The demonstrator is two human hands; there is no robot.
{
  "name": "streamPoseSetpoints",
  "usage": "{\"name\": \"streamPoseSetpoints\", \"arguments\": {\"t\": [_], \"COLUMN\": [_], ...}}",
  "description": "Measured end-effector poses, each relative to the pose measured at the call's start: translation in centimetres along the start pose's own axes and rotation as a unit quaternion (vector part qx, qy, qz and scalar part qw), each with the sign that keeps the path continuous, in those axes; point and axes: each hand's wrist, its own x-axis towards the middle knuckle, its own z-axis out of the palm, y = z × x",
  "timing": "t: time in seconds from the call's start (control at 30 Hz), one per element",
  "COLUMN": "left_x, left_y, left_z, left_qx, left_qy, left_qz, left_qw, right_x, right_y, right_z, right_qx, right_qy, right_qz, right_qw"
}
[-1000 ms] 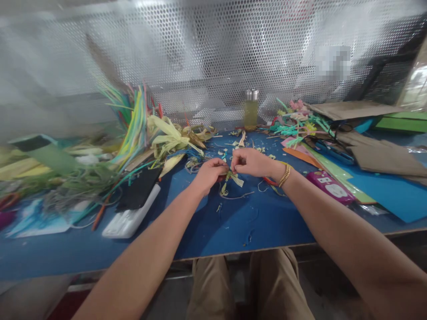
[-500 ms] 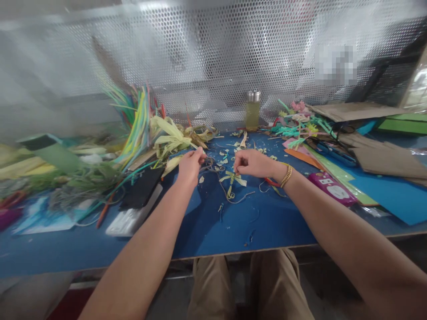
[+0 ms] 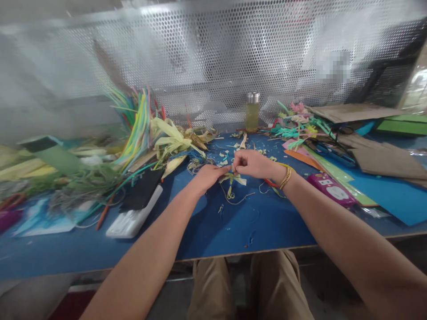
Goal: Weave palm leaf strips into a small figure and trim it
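Note:
A small knotted figure of pale green husk strips (image 3: 231, 179) lies on the blue tabletop, its strips spread sideways and one tail curling down. My right hand (image 3: 251, 163) is closed in a pinch at the figure's upper end. From the left, my left hand (image 3: 211, 174) reaches in with its fingers pressed together, the tips meeting those of the right. What sits between the left fingertips is too small to make out. Below the figure a thin string (image 3: 242, 199) trails over the table. A bundle of pale husks (image 3: 173, 138) lies beyond my left hand.
To the left are a black phone (image 3: 142, 189), a white case (image 3: 133, 218) and colourful pipe cleaners (image 3: 138, 129). A bottle (image 3: 252, 113) stands at the back against a perforated metal screen (image 3: 220, 58). Rightward lie a purple pouch (image 3: 332, 190), coloured paper (image 3: 387, 195) and cardboard (image 3: 390, 160).
My left hand has moved right and slightly towards me, from beside the husk bundle to the right fingertips. My right hand stays at the husk figure in its pinch.

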Motion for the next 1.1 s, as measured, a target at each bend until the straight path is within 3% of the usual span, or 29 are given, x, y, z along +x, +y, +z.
{"name": "streamPoseSetpoints", "arguments": {"t": [0.13, 0.27, 0.43, 0.6, 0.77, 0.9, 1.1], "left_x": [0.1, 0.3, 0.3, 0.0, 0.1, 0.3, 0.7], "left_y": [0.1, 0.1, 0.2, 0.4, 0.4, 0.1, -0.5], "left_z": [0.7, 0.9, 1.1, 1.4, 1.3, 1.2, 1.1], "left_qx": [-0.143, -0.246, -0.335, -0.323, -0.327, -0.328, -0.304], "left_qy": [-0.005, 0.012, -0.022, -0.048, -0.014, -0.006, 0.012], "left_qz": [0.016, -0.013, -0.032, -0.034, -0.051, -0.062, -0.094], "left_qw": [0.99, 0.969, 0.942, 0.944, 0.944, 0.943, 0.948], "right_x": [0.0, 0.1, 0.2, 0.2, 0.1, 0.2, 0.4], "right_y": [-0.2, 0.3, 0.8, 0.7, 0.1, 0.2, 0.1], "right_z": [0.1, 0.0, 0.0, 0.0, 0.0, 0.1, 0.7], "right_qx": [0.002, 0.008, -0.007, -0.022, -0.011, -0.013, 0.171], "right_qy": [-0.01, -0.02, -0.015, -0.007, -0.026, 0.004, -0.001], "right_qz": [0.012, 0.014, 0.013, 0.017, 0.025, 0.009, 0.045], "right_qw": [1.0, 1.0, 1.0, 1.0, 0.999, 1.0, 0.984]}}
